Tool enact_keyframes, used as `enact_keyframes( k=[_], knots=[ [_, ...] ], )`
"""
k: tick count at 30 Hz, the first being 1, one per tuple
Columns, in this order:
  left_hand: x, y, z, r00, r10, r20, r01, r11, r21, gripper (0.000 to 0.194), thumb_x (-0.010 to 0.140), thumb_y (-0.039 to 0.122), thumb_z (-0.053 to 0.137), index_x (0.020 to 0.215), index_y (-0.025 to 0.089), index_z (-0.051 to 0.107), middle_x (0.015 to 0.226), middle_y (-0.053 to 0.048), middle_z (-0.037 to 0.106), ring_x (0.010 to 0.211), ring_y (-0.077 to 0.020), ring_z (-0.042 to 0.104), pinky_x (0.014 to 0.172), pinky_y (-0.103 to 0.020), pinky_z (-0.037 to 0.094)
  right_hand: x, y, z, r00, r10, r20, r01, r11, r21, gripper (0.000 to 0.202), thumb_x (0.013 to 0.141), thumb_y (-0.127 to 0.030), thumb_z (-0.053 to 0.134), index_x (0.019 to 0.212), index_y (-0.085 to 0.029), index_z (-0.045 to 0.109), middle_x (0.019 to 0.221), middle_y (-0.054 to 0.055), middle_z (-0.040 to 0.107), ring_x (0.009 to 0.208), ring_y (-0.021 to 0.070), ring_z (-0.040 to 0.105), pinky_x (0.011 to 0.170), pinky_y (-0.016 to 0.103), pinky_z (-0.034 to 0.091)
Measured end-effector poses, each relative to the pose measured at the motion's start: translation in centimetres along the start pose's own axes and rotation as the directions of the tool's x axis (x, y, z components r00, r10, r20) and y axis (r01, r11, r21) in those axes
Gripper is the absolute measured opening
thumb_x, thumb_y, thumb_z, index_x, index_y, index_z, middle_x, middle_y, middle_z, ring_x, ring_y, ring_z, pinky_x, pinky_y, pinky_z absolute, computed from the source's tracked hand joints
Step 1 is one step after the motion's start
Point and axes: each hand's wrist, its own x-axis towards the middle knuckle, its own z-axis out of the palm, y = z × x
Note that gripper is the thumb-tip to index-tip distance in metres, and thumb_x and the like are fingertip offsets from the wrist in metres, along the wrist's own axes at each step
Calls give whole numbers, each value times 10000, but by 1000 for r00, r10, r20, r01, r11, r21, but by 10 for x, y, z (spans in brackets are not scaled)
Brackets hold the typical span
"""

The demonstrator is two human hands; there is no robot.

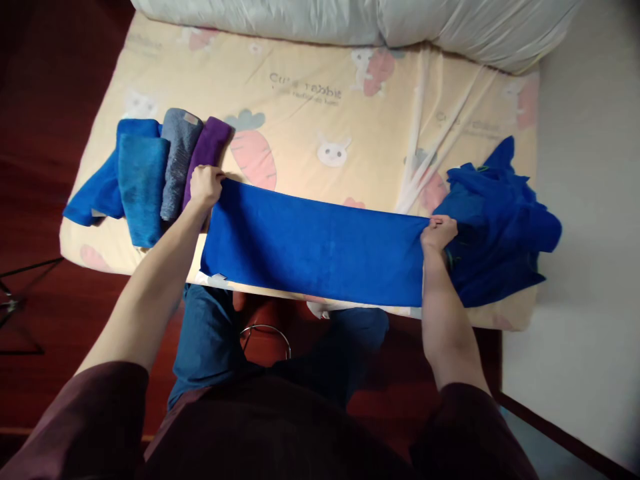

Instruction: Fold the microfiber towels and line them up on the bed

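Observation:
A long blue cloth (320,247) is stretched flat along the front edge of the bed. My left hand (207,185) is closed on its upper left corner, close beside a rolled purple cloth (207,143). The upper right corner is pinched in my right hand (440,232), which is next to a crumpled heap of blue cloths (505,227). Left of the purple roll lie a grey roll (179,160), a teal roll (143,187) and darker blue rolled cloths (100,190), touching or overlapping one another.
The bed (300,147) has a cream sheet with rabbits and carrots. A pale quilt (325,20) lies along its far side. A white wall (585,233) stands on the right. Thin black metal legs (10,305) show at the far left.

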Motion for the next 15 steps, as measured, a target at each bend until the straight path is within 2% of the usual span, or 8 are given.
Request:
enact_keyframes(
  k=[2, 3, 4, 6, 8, 10, 15],
  knots=[
    [-16, 22, 9, 992, -93, -86, 89, 995, -43, 449, 1053, 250, 337, 1350, 12, 575, 1451, -200, 540, 1350, -298, 468, 1114, -486, 379, -21, -15, 1, 998, -35, -44, 35, 999, 1, 371, 930, -185, 412, 1183, -93, 667, 1220, 233, 645, 1126, 299, 634, 1005, 482, 498],
    [-27, 33, 14, 989, -110, -102, 104, 993, -62, 460, 1052, 263, 345, 1407, 38, 533, 1514, -195, 474, 1412, -314, 410, 1135, -506, 359, -34, -23, 0, 996, -85, -38, 85, 996, 3, 413, 963, -213, 387, 1276, -85, 623, 1318, 245, 600, 1220, 302, 592, 1051, 488, 472],
    [-38, 43, 19, 993, -77, -95, 70, 995, -73, 484, 1052, 286, 357, 1455, 53, 487, 1568, -194, 407, 1466, -330, 343, 1163, -532, 324, -47, -31, -1, 988, -153, -4, 153, 988, 4, 447, 994, -248, 363, 1350, -84, 579, 1400, 245, 555, 1306, 301, 540, 1098, 492, 441],
    [-61, 58, 28, 999, 21, -49, -25, 996, -84, 553, 1047, 352, 387, 1516, 60, 415, 1638, -196, 302, 1537, -349, 210, 1222, -576, 210, -72, -42, -2, 948, -287, 135, 290, 957, 0, 505, 1043, -327, 313, 1443, -95, 516, 1518, 220, 481, 1434, 290, 430, 1180, 495, 367],
    [-76, 64, 36, 998, 61, -18, -62, 994, -92, 619, 1042, 416, 399, 1548, 60, 373, 1677, -192, 231, 1569, -356, 101, 1253, -597, 92, -89, -47, -1, 890, -356, 284, 375, 927, -15, 571, 1067, -416, 271, 1521, -118, 446, 1608, 179, 399, 1514, 279, 326, 1233, 504, 291],
    [-81, 62, 40, 999, 36, -21, -38, 995, -94, 679, 1042, 466, 402, 1571, 47, 326, 1705, -189, 148, 1577, -365, 26, 1253, -615, 23, -94, -43, 3, 876, -328, 353, 370, 927, -58, 637, 1072, -491, 225, 1592, -142, 344, 1672, 144, 304, 1562, 272, 230, 1259, 532, 224],
    [-58, 51, 42, 999, -44, -7, 44, 998, -51, 791, 1061, 515, 407, 1578, -43, 187, 1697, -259, 42, 1560, -397, 19, 1220, -644, 79, -62, -18, 17, 930, -151, 334, 207, 969, -138, 708, 1073, -525, 113, 1633, -105, 225, 1710, 157, 183, 1593, 261, 121, 1272, 570, 129]
  ],
)
